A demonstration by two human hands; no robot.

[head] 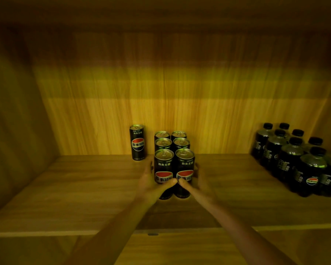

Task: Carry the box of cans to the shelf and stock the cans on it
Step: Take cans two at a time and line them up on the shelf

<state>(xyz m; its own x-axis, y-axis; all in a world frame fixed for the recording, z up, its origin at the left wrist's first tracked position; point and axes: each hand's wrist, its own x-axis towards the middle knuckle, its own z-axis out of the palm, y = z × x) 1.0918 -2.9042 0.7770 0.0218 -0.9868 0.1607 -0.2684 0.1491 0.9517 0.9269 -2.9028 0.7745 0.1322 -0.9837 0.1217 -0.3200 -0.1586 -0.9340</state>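
Note:
Several black cola cans stand in two rows on the wooden shelf. My left hand wraps round the front left can, thumb across its front. My right hand wraps round the front right can, thumb meeting the other thumb between the cans. Both front cans are upright and touch each other. Behind them stand two more pairs of cans. A single black can is apart at the back left. No box is in view.
A group of dark plastic bottles fills the shelf's right side. The shelf's back wall rises right behind the cans and a side wall closes the left. The shelf's front edge runs below my forearms.

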